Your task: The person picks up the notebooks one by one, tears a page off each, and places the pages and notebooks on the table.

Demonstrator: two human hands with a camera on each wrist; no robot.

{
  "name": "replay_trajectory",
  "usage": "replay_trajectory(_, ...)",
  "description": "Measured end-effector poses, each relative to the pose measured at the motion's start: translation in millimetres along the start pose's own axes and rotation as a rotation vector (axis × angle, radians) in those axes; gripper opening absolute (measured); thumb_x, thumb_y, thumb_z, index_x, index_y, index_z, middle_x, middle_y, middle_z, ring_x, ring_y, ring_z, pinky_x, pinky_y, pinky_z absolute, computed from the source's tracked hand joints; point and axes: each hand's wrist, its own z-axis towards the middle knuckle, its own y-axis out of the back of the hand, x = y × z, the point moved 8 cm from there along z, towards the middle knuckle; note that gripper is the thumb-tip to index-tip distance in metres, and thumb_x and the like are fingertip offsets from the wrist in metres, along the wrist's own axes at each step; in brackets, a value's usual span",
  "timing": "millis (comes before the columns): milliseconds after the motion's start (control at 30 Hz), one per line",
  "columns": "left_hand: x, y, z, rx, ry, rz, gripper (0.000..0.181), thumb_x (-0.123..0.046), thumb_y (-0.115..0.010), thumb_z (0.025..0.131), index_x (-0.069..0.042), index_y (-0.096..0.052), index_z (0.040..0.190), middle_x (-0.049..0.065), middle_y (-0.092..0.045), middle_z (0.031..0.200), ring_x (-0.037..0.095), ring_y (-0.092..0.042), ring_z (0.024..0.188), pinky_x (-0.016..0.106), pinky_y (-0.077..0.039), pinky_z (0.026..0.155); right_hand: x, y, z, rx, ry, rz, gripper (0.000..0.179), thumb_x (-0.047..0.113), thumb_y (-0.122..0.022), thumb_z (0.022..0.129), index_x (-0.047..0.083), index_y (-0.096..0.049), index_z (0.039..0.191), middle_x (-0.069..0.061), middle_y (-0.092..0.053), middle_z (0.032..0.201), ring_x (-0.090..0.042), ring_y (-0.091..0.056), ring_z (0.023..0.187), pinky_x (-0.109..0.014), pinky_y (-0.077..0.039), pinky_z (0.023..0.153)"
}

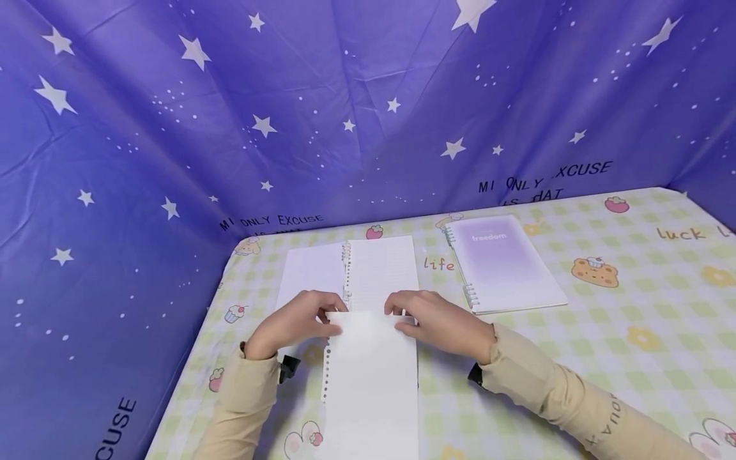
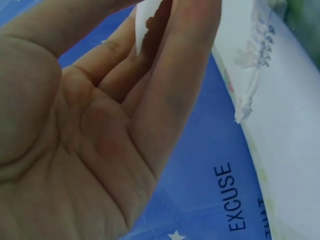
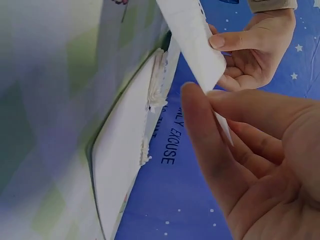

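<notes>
A loose white sheet of paper [image 1: 370, 390], with a row of punched holes down its left edge, is held up by its far corners. My left hand [image 1: 294, 322] pinches the left corner between thumb and fingers. At the right corner, the thumb and fingers of my right hand [image 1: 445, 322] grip the same edge. Just beyond the sheet lies an open ring-bound notebook [image 1: 384, 268], lined page on the right, partly covered by the sheet and hands. In the right wrist view the paper [image 3: 192, 45] slants between both hands, raised off the table.
A closed ring-bound notebook with a purple "freedom" cover [image 1: 512, 268] lies right of the open one. Both rest on a green-and-white checked tablecloth [image 1: 661, 377] printed with cartoons. A blue starry curtain [image 1: 356, 115] hangs along the table's back and left edges.
</notes>
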Motion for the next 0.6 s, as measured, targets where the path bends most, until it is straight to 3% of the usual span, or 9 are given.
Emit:
replay_trajectory(233,4.3,-17.5,8.7,0.044,0.073,0.017,0.019,0.000,-0.075,0.083,-0.008,-0.070,0.100,-0.001,-0.068,0.088,0.009,-0.057,0.078,0.023,-0.050,0.070,-5.1,-14.3,-0.6,0.082,-0.023,-0.033,0.018,0.004,-0.068,0.092,0.009,-0.064,0.108,0.000,-0.068,0.103,-0.009,-0.060,0.087,-0.028,-0.054,0.076)
replay_trajectory(600,3.5,-29.6,13.1,0.090,0.077,0.011,0.017,0.005,-0.075,0.082,-0.006,-0.070,0.094,0.002,-0.068,0.085,0.010,-0.057,0.074,0.022,-0.049,0.064,-9.6,-24.1,-1.7,0.120,-0.019,-0.081,0.019,0.001,-0.071,0.088,0.009,-0.064,0.104,0.001,-0.066,0.096,-0.009,-0.056,0.081,-0.027,-0.050,0.072)
